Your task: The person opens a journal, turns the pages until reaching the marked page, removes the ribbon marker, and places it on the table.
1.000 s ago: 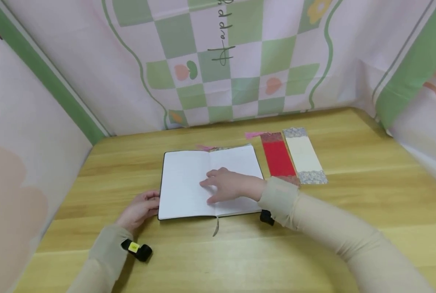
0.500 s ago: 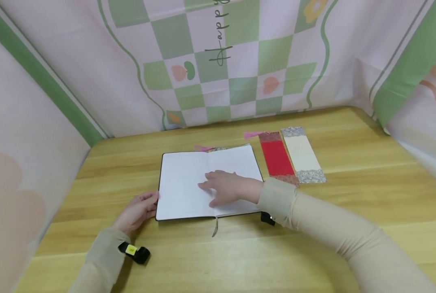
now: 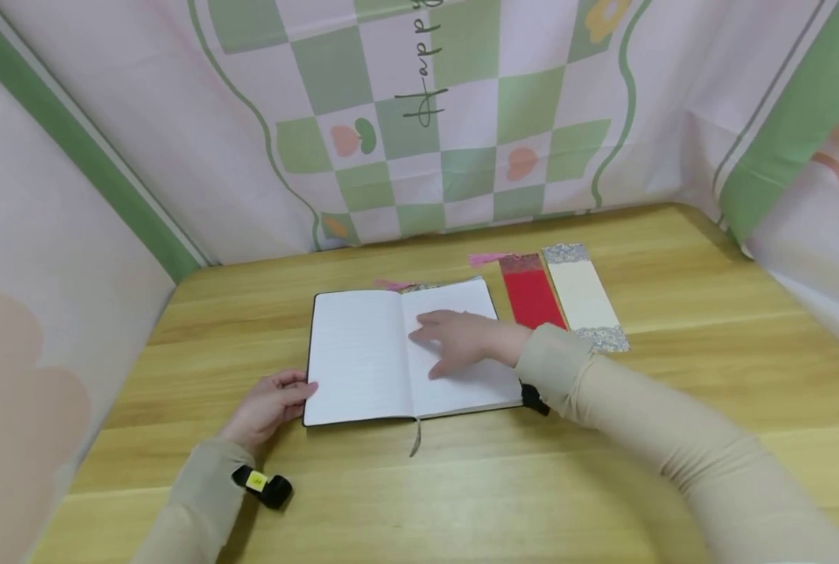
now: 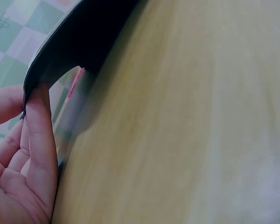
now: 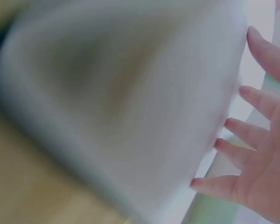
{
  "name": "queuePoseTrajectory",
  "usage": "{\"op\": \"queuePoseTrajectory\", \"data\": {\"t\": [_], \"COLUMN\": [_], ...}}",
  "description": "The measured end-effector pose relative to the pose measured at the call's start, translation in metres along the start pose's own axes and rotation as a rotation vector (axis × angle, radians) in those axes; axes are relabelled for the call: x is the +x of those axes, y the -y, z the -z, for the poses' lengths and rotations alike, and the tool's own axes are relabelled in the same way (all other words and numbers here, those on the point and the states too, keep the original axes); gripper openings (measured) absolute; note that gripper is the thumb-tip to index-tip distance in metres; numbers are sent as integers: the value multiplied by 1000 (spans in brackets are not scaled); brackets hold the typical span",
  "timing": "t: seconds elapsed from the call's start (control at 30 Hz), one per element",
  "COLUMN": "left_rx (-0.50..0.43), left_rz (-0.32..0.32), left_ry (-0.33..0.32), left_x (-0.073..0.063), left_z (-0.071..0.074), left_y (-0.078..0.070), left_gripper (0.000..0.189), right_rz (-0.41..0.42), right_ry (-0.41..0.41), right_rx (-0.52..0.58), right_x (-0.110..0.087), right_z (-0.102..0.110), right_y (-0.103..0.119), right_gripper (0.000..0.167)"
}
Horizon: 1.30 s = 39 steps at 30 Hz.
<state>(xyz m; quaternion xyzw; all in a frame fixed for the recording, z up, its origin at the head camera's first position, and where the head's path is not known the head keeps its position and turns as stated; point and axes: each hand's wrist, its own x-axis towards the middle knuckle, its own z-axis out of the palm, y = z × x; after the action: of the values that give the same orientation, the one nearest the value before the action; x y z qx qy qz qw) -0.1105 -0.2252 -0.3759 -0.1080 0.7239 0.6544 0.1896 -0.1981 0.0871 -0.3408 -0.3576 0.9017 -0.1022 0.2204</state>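
Open notebook [image 3: 396,372] rests on the bench [image 3: 461,501]. Left hand [image 3: 269,406] pinches its edge at 8 o'clock; right hand [image 3: 464,342], fingers spread, touches the right page [image 3: 464,392]. Red strip [image 3: 530,298]: 2 o'clock.

Your notebook [image 3: 359,356] shows smooth, matt paper pages [image 3: 461,392] and a matt black cover [image 4: 91,39]; your tabletop [image 3: 405,501] has wood grain with a soft sheen. Your sleeves [image 3: 673,435] are matt cloth, the backdrop [image 3: 471,47] creased cloth, and the red strip [image 3: 532,298] and cream strip [image 3: 583,296] look matt.
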Motion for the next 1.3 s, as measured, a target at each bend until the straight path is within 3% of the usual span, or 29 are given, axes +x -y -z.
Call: {"op": "queuePoseTrajectory", "data": {"t": [0.27,0.5,0.63,0.7,0.87,0.97,1.0,1.17,1.3], "left_rx": [16,34,34,33,23,-19,-39,-114,-118], "left_rz": [39,52,44,42,36,11,-2,-84,-121], "left_ry": [-32,-30,-23,-19,-13,5,12,37,51], "left_x": [0,2,3,2,-4,-7,-8,-11,-12], "left_z": [-6,-8,-7,-6,-3,-2,-3,-8,-14], "left_y": [-3,-3,-4,-5,-8,-9,-11,-21,-30], "left_gripper": [20,30,25,23,19,7,3,17,18], "right_rz": [-117,-199,-248,-253,-177,-136,-131,-100,-101], "right_ry": [-44,-47,-60,-86,-225,-286,-295,-344,-365], "right_rx": [25,6,4,-1,-69,-73,-56,161,362], "right_x": [0,4,7,7,9,6,4,-7,-17], "right_z": [18,28,30,30,28,28,28,29,28], "right_y": [-47,-64,-67,-66,-61,-58,-56,-56,-58], "right_gripper": [80,94,94,92,78,66,62,44,46]}}
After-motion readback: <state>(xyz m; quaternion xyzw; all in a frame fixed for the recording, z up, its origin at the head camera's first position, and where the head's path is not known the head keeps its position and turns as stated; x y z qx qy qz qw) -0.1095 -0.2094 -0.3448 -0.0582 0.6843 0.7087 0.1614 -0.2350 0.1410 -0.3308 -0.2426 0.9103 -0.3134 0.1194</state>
